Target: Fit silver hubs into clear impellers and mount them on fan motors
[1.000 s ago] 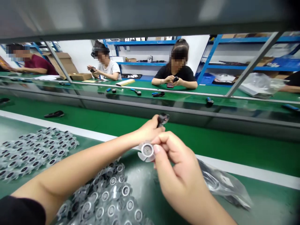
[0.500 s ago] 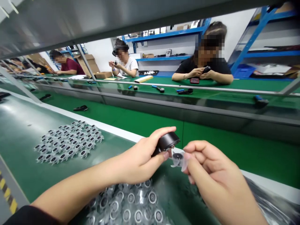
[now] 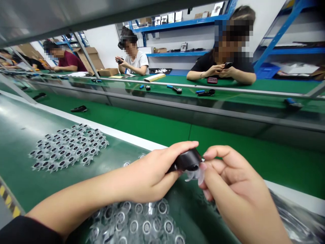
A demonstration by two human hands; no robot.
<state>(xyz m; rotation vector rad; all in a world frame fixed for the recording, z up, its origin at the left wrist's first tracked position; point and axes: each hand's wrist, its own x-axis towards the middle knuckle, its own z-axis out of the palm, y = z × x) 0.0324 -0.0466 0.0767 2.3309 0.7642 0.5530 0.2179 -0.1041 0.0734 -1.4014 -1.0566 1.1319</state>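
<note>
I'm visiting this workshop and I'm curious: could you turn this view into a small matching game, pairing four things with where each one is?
Things:
1. Black round housing
2. Clear plastic fan
3. Spread of clear plastic fans
4. Blue steel shelving

Places:
A. Behind the co-worker in a white T-shirt
B. In the right hand
C. On the green conveyor belt, left of the hands
D. In the left hand

Pairs: 1-D, 2-B, 3-C, 4-A

The black cap (image 3: 188, 160) in the left hand (image 3: 149, 174) has closed onto the clear fan (image 3: 195, 177) in the right hand (image 3: 235, 179) (earlier the two were apart), now touching it.
</note>
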